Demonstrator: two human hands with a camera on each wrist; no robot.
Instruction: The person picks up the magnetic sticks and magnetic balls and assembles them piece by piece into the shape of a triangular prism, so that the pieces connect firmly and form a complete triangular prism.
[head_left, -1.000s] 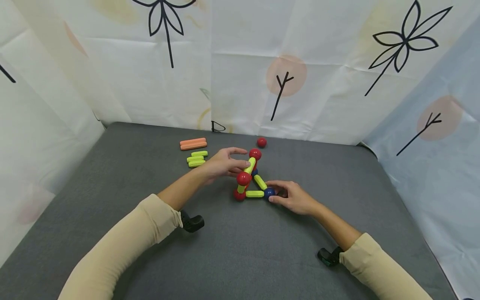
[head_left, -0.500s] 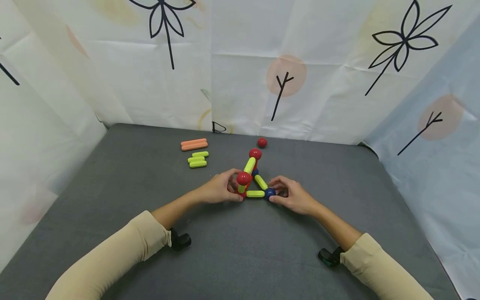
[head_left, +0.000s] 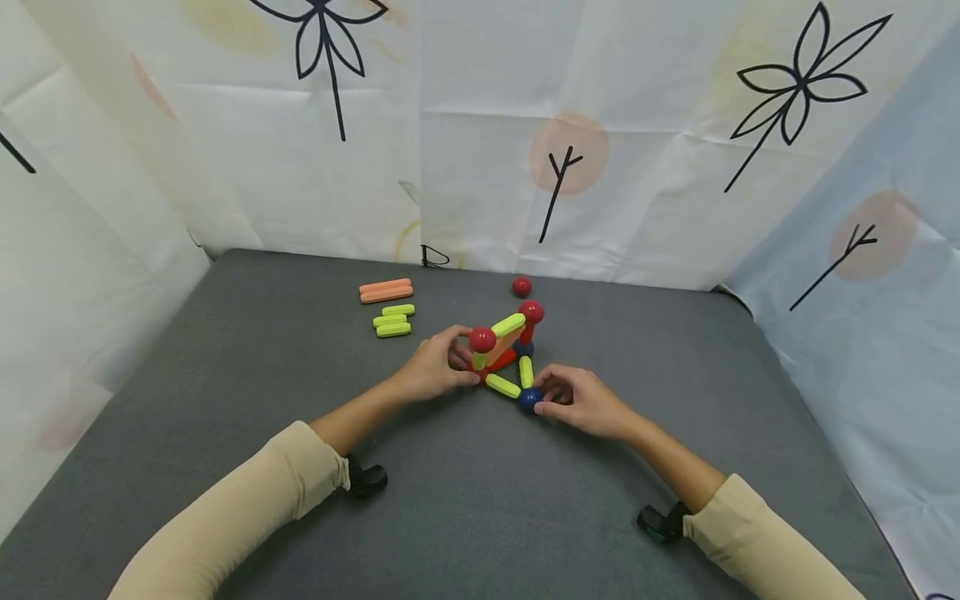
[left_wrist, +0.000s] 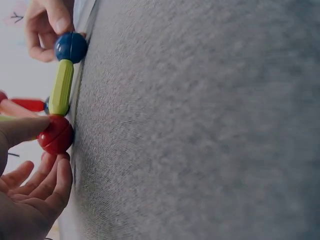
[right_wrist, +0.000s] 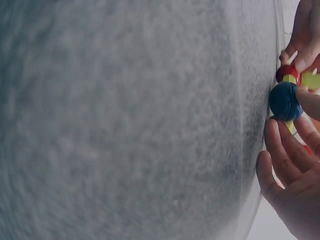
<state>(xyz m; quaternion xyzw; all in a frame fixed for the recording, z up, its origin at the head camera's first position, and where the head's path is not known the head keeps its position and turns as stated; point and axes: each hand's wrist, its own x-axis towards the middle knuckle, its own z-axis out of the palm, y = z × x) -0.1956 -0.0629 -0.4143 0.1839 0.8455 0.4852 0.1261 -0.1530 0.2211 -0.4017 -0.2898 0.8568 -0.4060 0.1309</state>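
Observation:
Between my hands stands a frame of balls and rods on the table. My left hand [head_left: 433, 367] pinches its lower red ball [left_wrist: 56, 135] between thumb and fingers. With thumb and fingertips my right hand [head_left: 587, 402] grips the blue ball [head_left: 530, 400] at the near corner. Yellow-green rods [head_left: 503, 386] join that blue ball to the red ball and to a second blue ball [head_left: 524, 348] behind. Two red balls [head_left: 482, 339] top the frame, linked by a yellow-green rod [head_left: 509, 325]. An orange rod slants below it, and a red rod [head_left: 503, 360] lies along the base.
Loose orange rods [head_left: 386, 290] and several yellow-green rods [head_left: 393, 321] lie at the back left of the grey table [head_left: 480, 517]. A loose red ball [head_left: 522, 287] sits behind the frame. Printed white cloth [head_left: 480, 167] hangs along the back and sides.
My left hand has come down from the upper rod to the lower red ball. The frame has turned on the table, its near blue ball shifting toward me, with my right hand still holding it.

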